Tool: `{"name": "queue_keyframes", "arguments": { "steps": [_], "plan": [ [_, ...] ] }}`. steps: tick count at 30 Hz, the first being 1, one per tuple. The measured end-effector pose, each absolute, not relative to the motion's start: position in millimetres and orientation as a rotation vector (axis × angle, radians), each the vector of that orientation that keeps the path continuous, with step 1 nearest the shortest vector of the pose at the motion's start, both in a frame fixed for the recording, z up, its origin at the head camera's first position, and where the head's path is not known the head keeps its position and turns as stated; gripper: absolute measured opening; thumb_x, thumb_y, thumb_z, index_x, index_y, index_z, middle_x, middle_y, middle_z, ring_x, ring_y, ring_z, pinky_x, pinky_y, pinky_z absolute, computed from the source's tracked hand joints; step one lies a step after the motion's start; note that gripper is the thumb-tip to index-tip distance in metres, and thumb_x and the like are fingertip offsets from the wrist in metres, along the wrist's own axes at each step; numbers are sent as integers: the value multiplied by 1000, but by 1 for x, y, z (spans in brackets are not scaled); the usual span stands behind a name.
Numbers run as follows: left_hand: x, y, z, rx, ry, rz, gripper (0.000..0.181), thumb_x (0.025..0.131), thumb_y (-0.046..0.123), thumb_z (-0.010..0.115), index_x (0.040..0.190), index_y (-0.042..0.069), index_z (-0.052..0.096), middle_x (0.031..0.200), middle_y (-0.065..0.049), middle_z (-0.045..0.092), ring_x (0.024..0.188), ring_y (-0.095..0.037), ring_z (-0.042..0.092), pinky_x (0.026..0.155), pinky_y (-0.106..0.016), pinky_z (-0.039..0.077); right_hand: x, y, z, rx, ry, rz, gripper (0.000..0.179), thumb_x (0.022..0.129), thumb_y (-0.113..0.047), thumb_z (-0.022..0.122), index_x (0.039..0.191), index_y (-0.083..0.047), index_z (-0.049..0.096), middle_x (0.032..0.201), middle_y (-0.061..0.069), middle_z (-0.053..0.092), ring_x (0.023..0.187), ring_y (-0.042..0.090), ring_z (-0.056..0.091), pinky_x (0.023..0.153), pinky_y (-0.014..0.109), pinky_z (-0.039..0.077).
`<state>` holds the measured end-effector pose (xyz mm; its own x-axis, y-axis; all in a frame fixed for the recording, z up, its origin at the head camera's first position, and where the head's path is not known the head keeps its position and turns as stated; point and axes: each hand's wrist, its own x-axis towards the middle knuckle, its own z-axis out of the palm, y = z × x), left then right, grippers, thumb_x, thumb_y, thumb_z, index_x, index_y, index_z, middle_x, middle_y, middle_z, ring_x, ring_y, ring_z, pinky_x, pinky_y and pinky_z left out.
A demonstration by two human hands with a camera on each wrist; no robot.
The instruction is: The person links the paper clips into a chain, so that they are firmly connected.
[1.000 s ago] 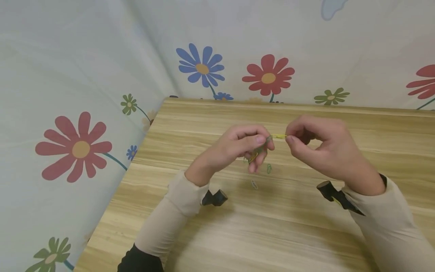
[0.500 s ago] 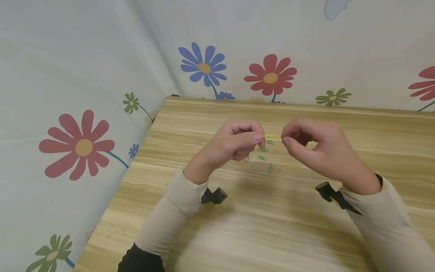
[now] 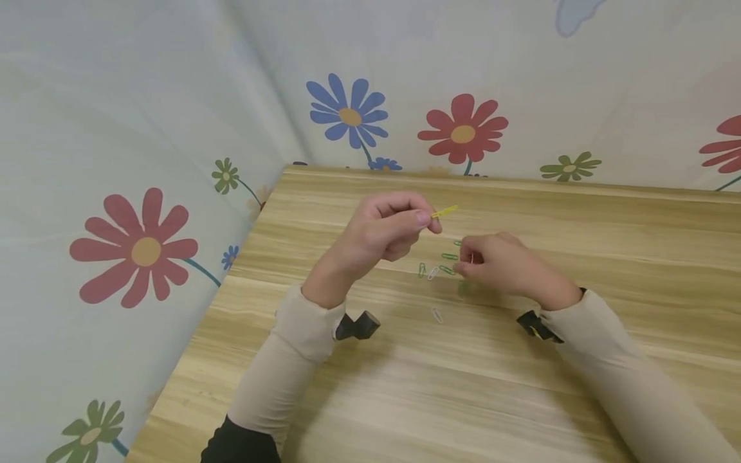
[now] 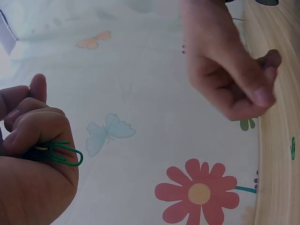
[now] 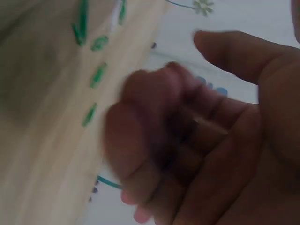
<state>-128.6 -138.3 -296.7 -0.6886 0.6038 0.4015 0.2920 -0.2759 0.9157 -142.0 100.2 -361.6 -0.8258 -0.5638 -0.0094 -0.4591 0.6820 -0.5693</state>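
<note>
My left hand (image 3: 379, 225) is raised over the table and pinches a yellow paper clip (image 3: 446, 211) between thumb and forefinger. In the left wrist view, a green paper clip (image 4: 65, 154) sticks out from under its curled lower fingers, with a bit of yellow beside it. My right hand (image 3: 503, 263) hovers low at the right of the loose clips, its fingers loosely bent. The right wrist view, blurred, shows its thumb apart from the fingers and nothing held. Near its fingertips lie green paper clips (image 3: 449, 256), with a white paper clip (image 3: 432, 274) to their left.
Another white paper clip (image 3: 437, 315) lies nearer me on the wooden table (image 3: 463, 399). Black wrist mounts (image 3: 366, 325) stick out from both sleeves. A flower-printed cloth (image 3: 243, 96) hangs along the table's back and left edges.
My right hand has left the yellow clip and moved down to the loose clips. The left hand keeps the yellow clip and has shifted up and left; more clips show on the table.
</note>
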Motion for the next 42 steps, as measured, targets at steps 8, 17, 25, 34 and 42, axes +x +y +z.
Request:
{"name": "queue_keyframes", "arguments": {
  "steps": [8,17,25,34,42],
  "plan": [
    [-128,-139,-294,1074,1747,2108,19,95,7,53,91,7,71,50,-2,35,43,-13,18,40,-26,15,-139,90,-388,-667,2700,-574,35,94,-32,73,72,-12,54,64,0,50,58,15,46,56,31,38],
    [-132,-137,-293,1108,1770,2074,21,96,5,52,94,-13,62,51,-3,36,42,-14,21,40,-26,16,-133,85,-390,-757,2738,-445,22,93,-13,68,74,-8,58,66,3,54,61,19,49,57,35,45],
    [-133,-137,-296,1131,1829,2037,19,96,2,53,94,-15,62,50,-4,35,42,-14,22,40,-26,17,-137,95,-390,-829,2749,-534,18,89,-4,62,72,-11,58,64,-1,50,58,15,45,54,30,39],
    [-135,-138,-300,1143,1943,1960,17,98,3,55,96,-11,64,56,-4,36,43,-16,27,41,-28,21,-144,120,-352,-745,2735,-979,9,98,-14,65,95,-8,70,74,-2,61,67,16,55,63,34,46],
    [-135,-140,-300,1115,2061,1880,16,98,6,57,96,-7,68,61,-7,38,47,-19,29,45,-29,25,-136,125,-330,-730,2705,-1222,7,98,-15,66,99,-9,67,82,4,65,73,20,63,64,29,51]
  ]
}}
